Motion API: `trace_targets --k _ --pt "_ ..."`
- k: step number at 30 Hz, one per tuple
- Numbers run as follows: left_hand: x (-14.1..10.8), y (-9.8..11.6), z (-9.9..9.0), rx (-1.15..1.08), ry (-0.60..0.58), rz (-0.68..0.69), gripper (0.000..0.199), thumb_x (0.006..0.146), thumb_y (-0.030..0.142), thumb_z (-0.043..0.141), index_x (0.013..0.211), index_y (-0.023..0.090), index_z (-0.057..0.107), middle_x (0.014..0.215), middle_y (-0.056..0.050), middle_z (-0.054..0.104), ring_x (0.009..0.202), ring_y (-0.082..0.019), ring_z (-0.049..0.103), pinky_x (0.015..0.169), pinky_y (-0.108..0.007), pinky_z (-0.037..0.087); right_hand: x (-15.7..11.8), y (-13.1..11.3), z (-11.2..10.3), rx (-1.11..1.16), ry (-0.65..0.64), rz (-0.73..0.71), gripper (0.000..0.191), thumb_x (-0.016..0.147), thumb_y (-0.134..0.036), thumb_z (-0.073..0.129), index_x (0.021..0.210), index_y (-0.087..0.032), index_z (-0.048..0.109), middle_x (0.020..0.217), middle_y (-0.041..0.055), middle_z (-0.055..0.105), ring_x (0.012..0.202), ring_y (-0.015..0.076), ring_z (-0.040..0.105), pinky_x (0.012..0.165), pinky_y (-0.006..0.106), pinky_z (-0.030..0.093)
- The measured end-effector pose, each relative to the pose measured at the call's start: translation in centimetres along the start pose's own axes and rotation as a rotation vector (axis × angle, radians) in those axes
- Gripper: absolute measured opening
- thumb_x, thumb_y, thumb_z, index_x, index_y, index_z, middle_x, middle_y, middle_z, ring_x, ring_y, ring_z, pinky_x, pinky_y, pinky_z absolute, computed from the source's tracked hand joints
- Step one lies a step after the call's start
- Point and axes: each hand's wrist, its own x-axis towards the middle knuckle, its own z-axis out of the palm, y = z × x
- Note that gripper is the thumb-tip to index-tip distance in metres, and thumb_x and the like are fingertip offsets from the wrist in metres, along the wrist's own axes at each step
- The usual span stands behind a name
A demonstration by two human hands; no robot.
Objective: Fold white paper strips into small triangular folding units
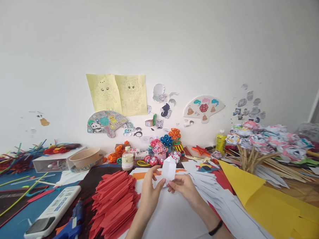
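Sheet (169, 217) spreads open between red strips (114, 202) and white strips (228, 204); above, my left hand (151, 188) and right hand (186, 189) pinch folded paper (169, 169) between them

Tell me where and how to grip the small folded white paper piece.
Pinch the small folded white paper piece lightly by its lower edge, probably best from the near side: that edge is nearest, and folds show at the opposite end.
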Motion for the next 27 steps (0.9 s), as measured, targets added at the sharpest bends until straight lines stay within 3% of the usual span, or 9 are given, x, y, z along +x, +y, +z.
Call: trace_targets --k 4,7,14,27 --pt "-0.04 -0.42 0.62 -0.057 -0.038 -0.122 0.022 0.084 0.034 0.053 0.097 0.018 0.061 0.08 -0.003 0.064 0.068 -0.016 0.054 0.061 -0.025 0.039 -0.11 -0.18 0.41 0.036 -0.005 -0.008 0.029 0.074 -0.038 0.071 0.084 -0.011 0.073 0.07 0.0091 0.07 0.062 0.0191 0.064 0.058 0.028 0.05" --pt "0.02 -0.4 0.65 -0.016 -0.043 -0.13 0.025 0.084 0.037 0.051 0.077 0.016 0.064 0.071 -0.003 0.065 0.065 -0.016 0.053 0.058 -0.024 0.037 -0.18 -0.36 0.56 0.054 -0.009 0.007 0.03 0.075 -0.037 0.071 0.09 -0.011 0.073 0.075 0.0105 0.071 0.066 0.0207 0.066 0.06 0.03 0.051" --pt "-0.04 -0.4 0.44 0.014 -0.006 -0.124 0.025 0.08 0.038 0.057 0.073 0.015 0.065 0.07 -0.003 0.066 0.064 -0.016 0.053 0.059 -0.025 0.037 -0.21 -0.28 0.68 0.081 0.003 0.059 0.03 0.074 -0.037 0.071 0.084 -0.009 0.073 0.072 0.0122 0.071 0.067 0.0229 0.067 0.061 0.032 0.052" --pt "-0.12 -0.41 0.43 0.013 -0.01 -0.097 0.026 0.079 0.037 0.058 0.067 0.015 0.064 0.067 -0.002 0.066 0.064 -0.015 0.053 0.061 -0.025 0.038 -0.15 -0.27 0.45 -0.032 0.036 0.027 0.03 0.078 -0.039 0.065 0.071 -0.01 0.07 0.064 0.0063 0.066 0.053 0.013 0.057 0.051 0.023 0.043"
